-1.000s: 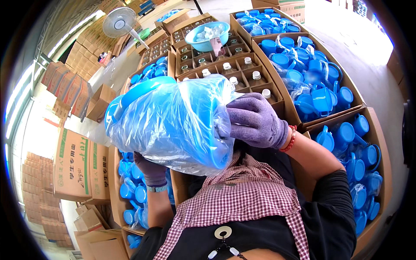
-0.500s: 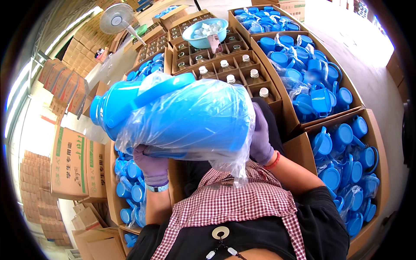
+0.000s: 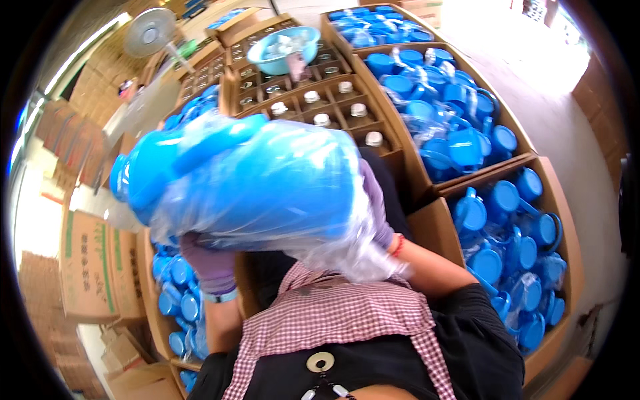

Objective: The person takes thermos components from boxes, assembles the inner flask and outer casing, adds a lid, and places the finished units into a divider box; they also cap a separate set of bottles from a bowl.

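A large blue plastic jug (image 3: 267, 183) with a handle strap lies on its side across my view, wrapped in a clear plastic bag (image 3: 357, 260). Its narrower neck end points left. In a purple glove, my left hand (image 3: 208, 263) is under the jug toward its neck side; the fingers are hidden behind it. My right hand (image 3: 377, 207), gloved likewise, grips the jug's right end through the bag, mostly covered by the loose plastic. The bag's slack end hangs down by my right wrist.
Cartons of blue lidded cups (image 3: 503, 267) stand to the right, with more cups (image 3: 180, 273) at left. Ahead, a divided carton (image 3: 393, 143) holds bottles with white caps (image 3: 358, 110). A light-blue basin (image 3: 310, 53) of white pieces rests on another carton. A fan (image 3: 150, 32) stands far left.
The whole view has shifted, with the surroundings moving left in the picture. Both hands still hold the jug on its side; the bag's loose end has swung toward my right wrist.
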Demonstrator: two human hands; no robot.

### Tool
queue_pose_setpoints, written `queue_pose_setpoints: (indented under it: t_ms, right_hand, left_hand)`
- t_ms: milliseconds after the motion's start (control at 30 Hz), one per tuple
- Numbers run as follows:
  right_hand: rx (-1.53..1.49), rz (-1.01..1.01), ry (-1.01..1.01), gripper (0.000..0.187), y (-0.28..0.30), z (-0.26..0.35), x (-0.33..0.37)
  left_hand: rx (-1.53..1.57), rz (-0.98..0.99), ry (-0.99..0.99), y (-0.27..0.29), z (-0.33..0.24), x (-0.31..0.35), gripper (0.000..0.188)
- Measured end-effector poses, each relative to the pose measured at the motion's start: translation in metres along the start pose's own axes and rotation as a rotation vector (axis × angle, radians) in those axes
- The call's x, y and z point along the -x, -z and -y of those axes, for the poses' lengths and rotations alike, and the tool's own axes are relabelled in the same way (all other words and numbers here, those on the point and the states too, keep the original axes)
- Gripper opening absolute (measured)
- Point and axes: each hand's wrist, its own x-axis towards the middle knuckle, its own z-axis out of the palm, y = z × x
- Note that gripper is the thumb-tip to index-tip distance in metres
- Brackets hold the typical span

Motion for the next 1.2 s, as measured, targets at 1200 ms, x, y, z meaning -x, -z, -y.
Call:
queue_pose_setpoints:
  t_ms: [1200]
  right_hand:
    - [0.882, 1.098, -0.497, 0.045, -0.108, -0.252, -0.002]
  left_hand:
    - [-1.564, -0.431, -0.801, 0.059, -0.255, 0.229, 0.028]
